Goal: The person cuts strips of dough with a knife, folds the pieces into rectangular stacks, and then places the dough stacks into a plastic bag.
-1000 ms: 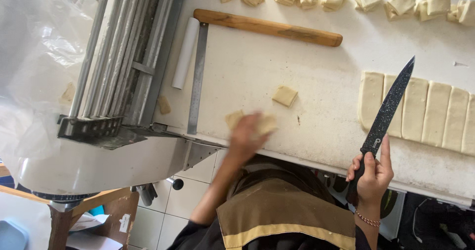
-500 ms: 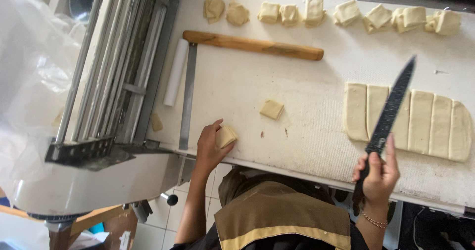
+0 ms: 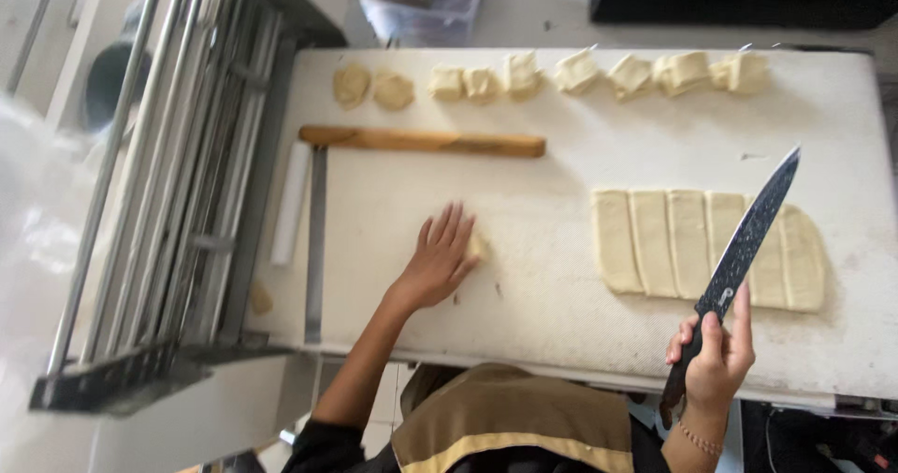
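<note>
- Pressing down flat with the left hand [image 3: 440,260], fingers spread wide and palm low, on a small square dough piece [image 3: 477,247] lying near the middle of the white floured table [image 3: 561,314]; only one pale corner of that piece peeks out past the fingertips.
- Gripping a dark speckled knife [image 3: 739,248] in the right hand [image 3: 716,361], fist closed round the black handle, blade tilted up and away, its tip hanging over the right end of the cut dough sheet [image 3: 645,241] without clearly touching it.
- Judging the dough piece light, soft and pliable: likely to dent, stretch or smear under a hard pinch, and likely tacky wherever flour is thin.
- Best taken, by that judgement, with flat fingers slid under an edge or a gentle pinch at two opposite sides, not squeezed at the middle.
- Judging the cut dough sheet just as limp: scored into upright strips lying side by side and touching, each probably sagging if lifted by one end, so better supported along its length.
- Noting a row of folded dough pieces [image 3: 580,71] along the far edge, well apart from both hands.
- Noting a wooden rolling pin [image 3: 423,141] lying crosswise between that row and the left hand, and a metal roller machine [image 3: 187,174] at the left end of the table.
</note>
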